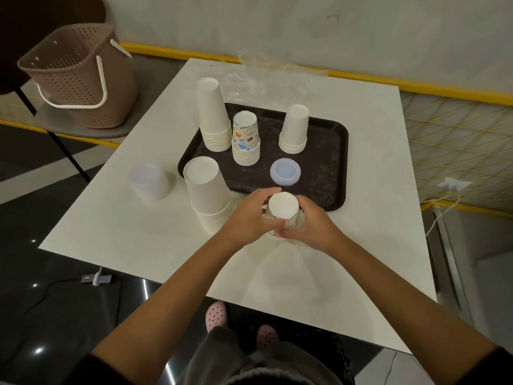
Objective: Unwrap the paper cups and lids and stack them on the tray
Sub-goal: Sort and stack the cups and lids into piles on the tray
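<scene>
A printed cup stack is held upside down, base upward, long axis vertical, clasped between left hand and right hand beside the tray.

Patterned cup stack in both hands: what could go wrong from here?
1. The left hand sits close to the tall white stack; a swing toward the tray could topple it.
2. It and the right hand hold the patterned stack by its sides; lower cups might slip out.
</scene>
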`<state>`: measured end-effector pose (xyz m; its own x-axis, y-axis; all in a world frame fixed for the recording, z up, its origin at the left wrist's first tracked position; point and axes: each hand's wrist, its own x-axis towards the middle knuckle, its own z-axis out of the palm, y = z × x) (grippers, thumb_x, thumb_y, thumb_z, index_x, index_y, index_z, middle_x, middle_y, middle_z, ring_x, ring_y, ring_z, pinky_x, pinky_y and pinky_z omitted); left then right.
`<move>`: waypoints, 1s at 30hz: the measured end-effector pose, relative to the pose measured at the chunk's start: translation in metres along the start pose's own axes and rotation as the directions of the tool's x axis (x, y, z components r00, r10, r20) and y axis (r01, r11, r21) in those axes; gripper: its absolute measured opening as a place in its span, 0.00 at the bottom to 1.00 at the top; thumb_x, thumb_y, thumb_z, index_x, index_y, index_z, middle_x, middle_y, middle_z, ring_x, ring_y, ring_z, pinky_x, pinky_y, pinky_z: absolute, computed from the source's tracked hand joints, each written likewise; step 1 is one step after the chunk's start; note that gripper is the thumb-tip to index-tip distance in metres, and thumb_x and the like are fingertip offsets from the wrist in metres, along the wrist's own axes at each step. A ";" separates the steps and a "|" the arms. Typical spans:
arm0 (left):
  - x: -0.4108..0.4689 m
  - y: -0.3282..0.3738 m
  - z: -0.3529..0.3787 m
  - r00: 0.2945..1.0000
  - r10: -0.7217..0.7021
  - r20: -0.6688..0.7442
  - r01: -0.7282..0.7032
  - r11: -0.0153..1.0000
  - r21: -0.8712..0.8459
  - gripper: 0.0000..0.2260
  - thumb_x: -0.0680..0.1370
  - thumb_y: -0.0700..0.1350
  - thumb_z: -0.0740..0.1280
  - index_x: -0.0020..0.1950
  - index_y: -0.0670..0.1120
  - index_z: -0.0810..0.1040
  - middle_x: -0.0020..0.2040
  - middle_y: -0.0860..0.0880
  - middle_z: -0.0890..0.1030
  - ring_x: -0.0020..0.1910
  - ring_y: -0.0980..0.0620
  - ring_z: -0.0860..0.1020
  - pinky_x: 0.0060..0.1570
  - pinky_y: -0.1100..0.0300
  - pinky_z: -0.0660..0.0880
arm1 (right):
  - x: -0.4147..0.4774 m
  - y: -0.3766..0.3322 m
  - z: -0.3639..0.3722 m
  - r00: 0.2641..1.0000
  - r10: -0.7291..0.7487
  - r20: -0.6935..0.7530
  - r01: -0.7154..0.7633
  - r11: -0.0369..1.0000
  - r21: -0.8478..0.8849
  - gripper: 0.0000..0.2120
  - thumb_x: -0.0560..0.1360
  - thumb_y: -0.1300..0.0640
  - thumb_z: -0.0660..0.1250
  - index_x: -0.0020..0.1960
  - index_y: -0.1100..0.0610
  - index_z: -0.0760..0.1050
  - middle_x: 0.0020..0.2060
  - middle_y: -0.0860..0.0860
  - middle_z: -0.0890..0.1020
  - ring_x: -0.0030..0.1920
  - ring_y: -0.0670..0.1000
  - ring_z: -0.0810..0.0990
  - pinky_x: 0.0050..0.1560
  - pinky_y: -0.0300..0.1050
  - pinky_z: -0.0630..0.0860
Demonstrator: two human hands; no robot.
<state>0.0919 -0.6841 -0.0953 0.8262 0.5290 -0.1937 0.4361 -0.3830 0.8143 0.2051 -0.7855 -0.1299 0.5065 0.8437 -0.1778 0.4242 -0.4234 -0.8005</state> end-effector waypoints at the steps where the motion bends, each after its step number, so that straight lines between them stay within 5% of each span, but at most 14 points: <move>1: 0.001 0.007 -0.004 1.000 0.022 -0.009 -0.022 1.000 0.013 0.30 0.69 0.43 0.74 0.69 0.47 0.67 0.67 0.49 0.71 0.63 0.54 0.70 0.57 0.65 0.68 | 0.000 -0.004 -0.006 1.000 -0.017 -0.010 0.017 1.000 0.007 0.33 0.64 0.57 0.78 0.65 0.55 0.68 0.60 0.50 0.75 0.60 0.49 0.74 0.58 0.43 0.73; 10: 0.008 0.067 -0.048 0.990 0.122 -0.072 -0.120 0.992 0.038 0.30 0.69 0.44 0.75 0.69 0.49 0.68 0.63 0.49 0.74 0.62 0.53 0.73 0.60 0.58 0.71 | 0.013 -0.052 -0.053 0.985 -0.167 -0.051 0.171 0.982 0.077 0.33 0.64 0.56 0.78 0.65 0.53 0.68 0.58 0.46 0.77 0.58 0.45 0.75 0.56 0.36 0.73; 15: 0.019 0.087 -0.077 0.974 0.210 -0.087 -0.196 0.970 0.144 0.29 0.69 0.45 0.74 0.68 0.48 0.69 0.58 0.54 0.73 0.54 0.59 0.71 0.47 0.71 0.68 | 0.028 -0.078 -0.066 0.975 -0.213 -0.065 0.217 0.974 0.064 0.32 0.64 0.56 0.77 0.65 0.53 0.68 0.54 0.44 0.76 0.55 0.42 0.73 0.49 0.26 0.68; 24: 0.074 0.095 -0.141 0.967 0.251 -0.039 -0.238 0.949 0.205 0.30 0.67 0.47 0.76 0.67 0.50 0.70 0.63 0.52 0.76 0.56 0.54 0.76 0.55 0.61 0.72 | 0.083 -0.121 -0.074 0.969 -0.194 -0.154 0.197 0.980 0.005 0.32 0.66 0.55 0.76 0.65 0.55 0.66 0.53 0.45 0.75 0.50 0.42 0.72 0.40 0.22 0.69; 30: 0.117 0.064 -0.162 0.967 0.253 0.013 -0.251 0.951 0.179 0.30 0.68 0.46 0.75 0.68 0.49 0.69 0.65 0.50 0.74 0.59 0.53 0.75 0.56 0.61 0.72 | 0.127 -0.129 -0.053 0.976 -0.118 -0.182 0.120 0.993 0.000 0.33 0.66 0.55 0.76 0.66 0.56 0.64 0.61 0.51 0.76 0.59 0.50 0.75 0.54 0.41 0.72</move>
<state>0.1588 -0.5237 0.0229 0.9144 0.4046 0.0115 0.2709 -0.6328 0.7254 0.2541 -0.6408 -0.0187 0.5810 0.8135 0.0255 0.4818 -0.3185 -0.8164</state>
